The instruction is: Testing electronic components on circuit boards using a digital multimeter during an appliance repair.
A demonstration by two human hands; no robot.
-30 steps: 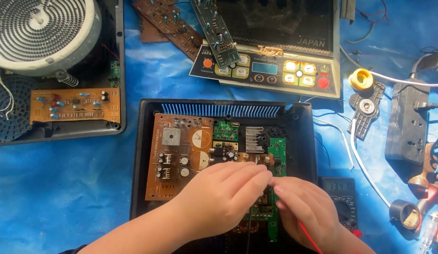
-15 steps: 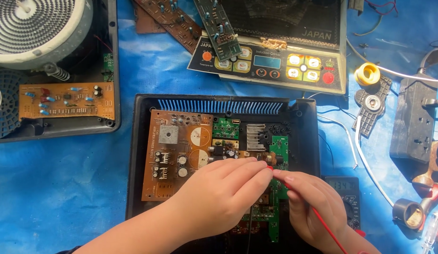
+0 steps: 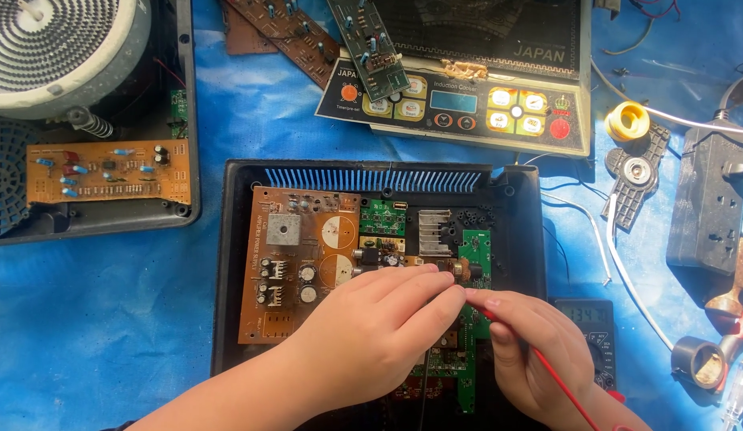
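Observation:
An open black case (image 3: 228,263) lies in front of me with a brown circuit board (image 3: 296,263) at its left and small green boards (image 3: 475,251) at its right. My left hand (image 3: 379,327) rests over the middle of the case, fingers pinched near a component beside the green board. A black lead runs down from under it. My right hand (image 3: 527,351) holds a red probe (image 3: 547,371) like a pen, its tip touching the board next to my left fingertips.
A multimeter (image 3: 591,335) lies right of the case. An induction cooker panel (image 3: 467,104) sits at the back, with loose boards (image 3: 367,44) on it. At left is an opened cooker with a coil (image 3: 52,48). A power strip (image 3: 707,207), tape rolls and wires lie at right.
The view has shifted slightly. Both hands have stayed over the case, the right hand and red probe edging a little to the right and down.

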